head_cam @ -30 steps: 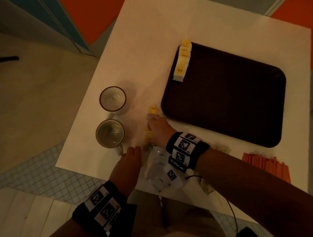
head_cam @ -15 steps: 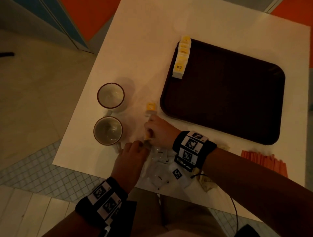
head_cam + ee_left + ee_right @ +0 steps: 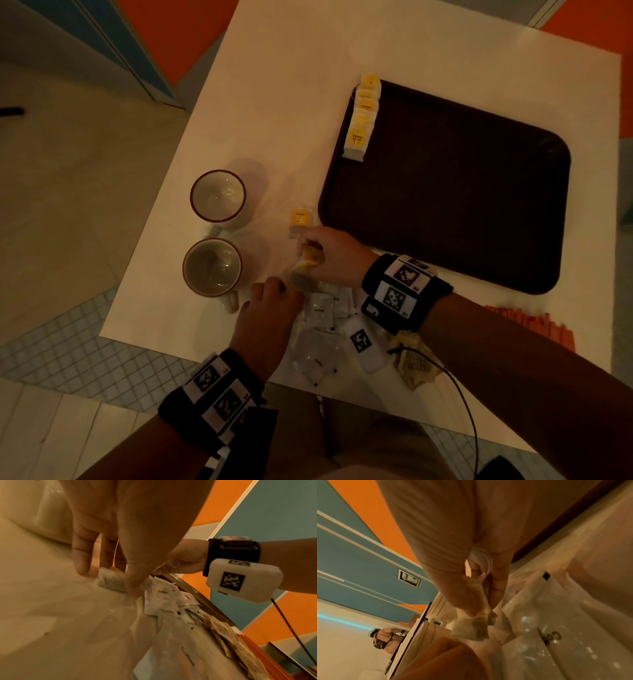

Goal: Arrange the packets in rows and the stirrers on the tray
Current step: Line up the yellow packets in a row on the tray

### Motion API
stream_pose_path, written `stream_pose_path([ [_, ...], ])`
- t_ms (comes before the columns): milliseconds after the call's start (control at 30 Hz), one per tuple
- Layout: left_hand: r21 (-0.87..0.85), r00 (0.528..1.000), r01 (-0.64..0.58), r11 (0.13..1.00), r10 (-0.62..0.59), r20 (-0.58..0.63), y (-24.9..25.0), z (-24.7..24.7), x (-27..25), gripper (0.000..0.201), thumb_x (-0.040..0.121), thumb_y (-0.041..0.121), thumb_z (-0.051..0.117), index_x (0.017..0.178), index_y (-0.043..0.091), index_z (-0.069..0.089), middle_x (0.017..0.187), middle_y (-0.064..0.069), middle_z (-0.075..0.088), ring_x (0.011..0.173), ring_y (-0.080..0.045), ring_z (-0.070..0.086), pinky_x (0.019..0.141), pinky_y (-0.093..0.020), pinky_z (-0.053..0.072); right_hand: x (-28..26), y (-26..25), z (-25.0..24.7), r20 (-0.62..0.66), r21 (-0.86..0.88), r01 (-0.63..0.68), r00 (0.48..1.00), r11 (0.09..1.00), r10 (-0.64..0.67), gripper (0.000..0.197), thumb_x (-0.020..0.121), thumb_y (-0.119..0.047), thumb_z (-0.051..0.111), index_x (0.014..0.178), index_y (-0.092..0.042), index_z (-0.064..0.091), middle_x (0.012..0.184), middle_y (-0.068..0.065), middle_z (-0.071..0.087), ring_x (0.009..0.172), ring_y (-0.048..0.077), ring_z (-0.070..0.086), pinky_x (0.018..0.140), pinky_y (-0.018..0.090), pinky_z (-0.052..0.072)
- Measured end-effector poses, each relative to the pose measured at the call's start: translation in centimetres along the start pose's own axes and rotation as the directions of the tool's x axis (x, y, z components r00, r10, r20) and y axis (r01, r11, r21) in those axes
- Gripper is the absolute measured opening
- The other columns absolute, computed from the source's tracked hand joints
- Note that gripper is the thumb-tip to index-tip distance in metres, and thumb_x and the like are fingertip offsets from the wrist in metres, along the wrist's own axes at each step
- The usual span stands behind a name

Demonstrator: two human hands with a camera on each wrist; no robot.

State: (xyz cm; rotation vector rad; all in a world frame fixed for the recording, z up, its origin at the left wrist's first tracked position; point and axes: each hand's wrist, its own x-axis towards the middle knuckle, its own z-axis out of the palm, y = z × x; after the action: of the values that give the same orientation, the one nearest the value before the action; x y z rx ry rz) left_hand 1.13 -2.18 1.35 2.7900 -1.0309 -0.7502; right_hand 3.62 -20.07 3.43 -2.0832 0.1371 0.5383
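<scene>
right hand (image 3: 330, 257) pinched gauzy mesh tea bag (image 3: 310, 262), yellow tag, low over white tabletop (image 3: 274, 102) | left hand (image 3: 270, 308) fingers straight, pressing clear crinkly "Coffee" packets (image 3: 322, 308) | yellow-tag row (image 3: 361, 120), "RELAX", on dark rounded tray (image 3: 445, 205) edge

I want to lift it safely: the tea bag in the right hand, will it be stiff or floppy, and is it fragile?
The tea bag hangs limp below the right hand, so it is probably floppy and light. Its thin, see-through paper looks likely to tear if pulled hard. The left hand rests beside it, which may help steady it.
</scene>
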Motion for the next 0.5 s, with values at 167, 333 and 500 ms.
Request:
stream_pose_path([
  [167, -0.002, 1.000, -0.016, 1.000, 0.016, -0.003, -0.2, 0.1, 0.6, 0.035, 0.071, 0.003, 0.069, 0.104, 0.009, 0.058, 0.088, -0.016, 0.051, 0.071, -0.032, 0.048, 0.049, -0.034, 0.041, 0.1, 0.3, 0.0, -0.012, 0.020, -0.001, 1.000, 1.000, 0.001, 0.026, 0.076, -0.008, 0.071, 0.099, -0.010, 0.061, 0.096, -0.013, 0.048, 0.084, 0.000, 0.046, 0.067, 0.003, 0.034],
  [333, -0.126, 1.000, -0.018, 0.992, 0.019, 0.002, -0.7, 0.6, 1.0, 0.018, 0.085, 0.007, 0.054, 0.103, 0.013, 0.053, 0.099, -0.012, 0.043, 0.081, -0.022, 0.035, 0.060, -0.030, 0.034, 0.0, 0.5, -0.6, 0.004, 0.089, -0.022, 1.000, 0.996, 0.022, 0.023, 0.074, -0.002, 0.069, 0.095, -0.005, 0.059, 0.093, -0.017, 0.048, 0.076, -0.016, 0.046, 0.063, -0.003, 0.034],
  [500, -0.149, 0.999, 0.028, 0.988, -0.021, 0.049, -0.5, 0.4, 1.4, 0.033, 0.094, 0.013, 0.043, 0.127, 0.014, 0.037, 0.110, -0.008, 0.045, 0.097, -0.027, 0.043, 0.065, -0.031, 0.033, -0.4, 0.4, -1.7, -0.103, 0.079, -0.016, 0.994, 0.997, 0.024, 0.023, 0.078, -0.004, 0.068, 0.098, -0.008, 0.059, 0.097, -0.003, 0.057, 0.087, 0.003, 0.051, 0.068, 0.003, 0.038],
])
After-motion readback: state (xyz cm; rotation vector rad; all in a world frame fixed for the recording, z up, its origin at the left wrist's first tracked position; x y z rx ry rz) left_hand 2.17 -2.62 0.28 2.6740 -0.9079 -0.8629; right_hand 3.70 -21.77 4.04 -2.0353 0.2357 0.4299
